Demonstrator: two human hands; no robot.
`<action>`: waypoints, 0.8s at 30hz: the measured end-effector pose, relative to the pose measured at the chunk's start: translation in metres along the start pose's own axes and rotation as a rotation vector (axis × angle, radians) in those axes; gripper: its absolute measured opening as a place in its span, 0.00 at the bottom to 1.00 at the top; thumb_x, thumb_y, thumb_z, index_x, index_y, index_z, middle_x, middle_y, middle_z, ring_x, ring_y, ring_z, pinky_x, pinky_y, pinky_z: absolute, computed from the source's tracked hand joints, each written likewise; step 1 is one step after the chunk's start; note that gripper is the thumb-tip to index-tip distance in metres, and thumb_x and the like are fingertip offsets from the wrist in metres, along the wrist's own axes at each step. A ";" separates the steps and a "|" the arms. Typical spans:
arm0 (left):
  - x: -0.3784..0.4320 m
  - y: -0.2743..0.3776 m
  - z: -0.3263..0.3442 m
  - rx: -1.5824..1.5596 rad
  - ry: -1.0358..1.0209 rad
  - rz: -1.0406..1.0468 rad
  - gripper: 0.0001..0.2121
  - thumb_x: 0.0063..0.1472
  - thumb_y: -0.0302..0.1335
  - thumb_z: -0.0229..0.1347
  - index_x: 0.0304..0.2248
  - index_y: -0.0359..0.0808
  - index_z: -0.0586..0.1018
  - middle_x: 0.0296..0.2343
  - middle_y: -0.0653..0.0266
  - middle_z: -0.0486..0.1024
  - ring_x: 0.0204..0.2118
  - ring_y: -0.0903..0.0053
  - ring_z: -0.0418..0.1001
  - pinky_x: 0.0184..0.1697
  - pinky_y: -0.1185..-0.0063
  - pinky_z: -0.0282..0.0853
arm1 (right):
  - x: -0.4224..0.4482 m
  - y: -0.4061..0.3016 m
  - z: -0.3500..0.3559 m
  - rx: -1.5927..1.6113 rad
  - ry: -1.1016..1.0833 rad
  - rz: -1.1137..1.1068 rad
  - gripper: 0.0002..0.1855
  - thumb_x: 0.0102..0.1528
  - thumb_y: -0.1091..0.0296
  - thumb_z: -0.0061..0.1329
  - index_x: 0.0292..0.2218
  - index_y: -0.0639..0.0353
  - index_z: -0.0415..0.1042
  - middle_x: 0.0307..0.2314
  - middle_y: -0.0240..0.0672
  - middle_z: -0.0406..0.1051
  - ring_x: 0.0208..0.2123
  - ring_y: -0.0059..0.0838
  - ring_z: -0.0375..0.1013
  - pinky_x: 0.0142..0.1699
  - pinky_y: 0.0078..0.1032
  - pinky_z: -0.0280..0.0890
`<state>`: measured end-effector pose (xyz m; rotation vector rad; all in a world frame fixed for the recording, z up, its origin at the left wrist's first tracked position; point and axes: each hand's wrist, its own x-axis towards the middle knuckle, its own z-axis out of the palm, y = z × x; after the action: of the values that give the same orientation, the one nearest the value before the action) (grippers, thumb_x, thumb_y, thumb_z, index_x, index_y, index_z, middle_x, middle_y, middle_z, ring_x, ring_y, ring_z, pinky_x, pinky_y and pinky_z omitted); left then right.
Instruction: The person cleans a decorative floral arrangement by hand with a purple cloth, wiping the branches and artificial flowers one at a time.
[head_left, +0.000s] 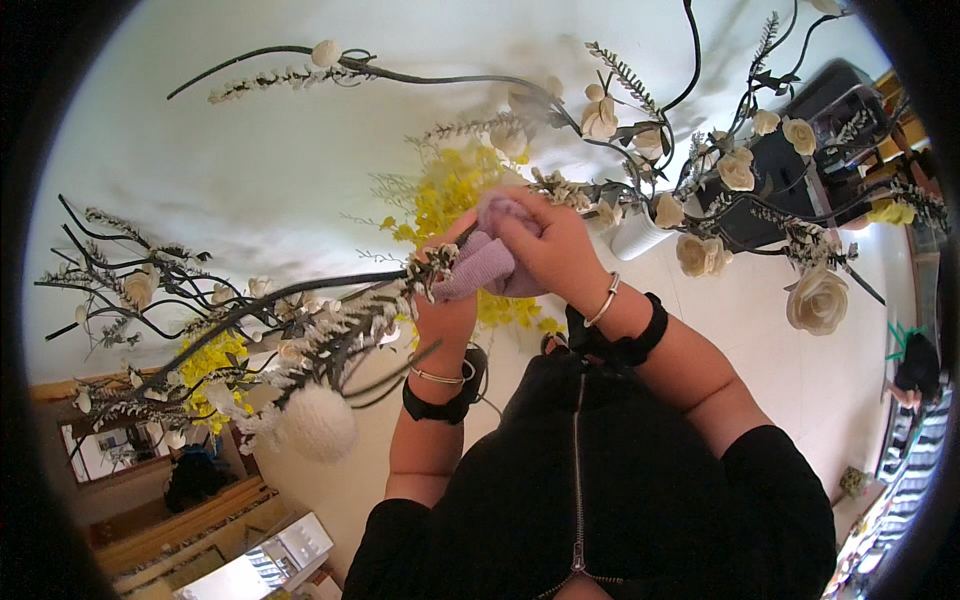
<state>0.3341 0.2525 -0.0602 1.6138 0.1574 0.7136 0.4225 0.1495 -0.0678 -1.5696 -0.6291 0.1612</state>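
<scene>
A lilac cloth (480, 266) is bunched between my two hands, wrapped around part of a dark artificial flower stem (330, 283). My right hand (544, 232) grips the cloth's upper part. My left hand (446, 300) is closed at its lower left, partly hidden by the cloth and small whitish blossoms. Whitish flower sprays and a fluffy white ball (321, 424) hang from the branch at the lower left. Yellow artificial flowers (450, 184) stand behind the hands. Cream fabric roses (817, 300) on curved dark stems spread to the right, above a white ribbed vase (639, 236).
A pale wall runs behind the branches. At the upper right is a black appliance (776, 187). More branches (139, 289) reach in at the left, above a mirror-like panel (112, 450) and wooden edges. A person's hand (906, 396) shows at the far right.
</scene>
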 end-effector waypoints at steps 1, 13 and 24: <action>0.001 0.001 -0.001 -0.022 -0.017 -0.006 0.12 0.49 0.15 0.49 0.37 0.24 0.72 0.34 0.58 0.72 0.36 0.77 0.70 0.43 0.79 0.64 | -0.001 -0.003 0.002 -0.007 -0.040 -0.043 0.16 0.48 0.61 0.43 0.39 0.58 0.68 0.25 0.45 0.70 0.25 0.38 0.72 0.32 0.25 0.65; -0.004 -0.003 -0.005 0.072 0.087 -0.018 0.11 0.49 0.16 0.48 0.35 0.27 0.74 0.34 0.58 0.73 0.36 0.78 0.71 0.41 0.79 0.65 | 0.002 -0.010 0.002 -0.087 -0.087 0.091 0.16 0.47 0.61 0.42 0.37 0.56 0.68 0.22 0.46 0.70 0.26 0.39 0.71 0.31 0.27 0.65; -0.003 -0.012 -0.008 0.199 0.021 0.051 0.12 0.50 0.16 0.48 0.37 0.25 0.71 0.33 0.57 0.72 0.35 0.76 0.71 0.40 0.79 0.66 | 0.009 -0.020 -0.006 -0.179 -0.086 0.071 0.16 0.46 0.62 0.43 0.37 0.59 0.69 0.22 0.42 0.70 0.24 0.30 0.70 0.31 0.22 0.64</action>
<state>0.3307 0.2599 -0.0721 1.8060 0.2082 0.7740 0.4266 0.1482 -0.0456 -1.7664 -0.6707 0.2317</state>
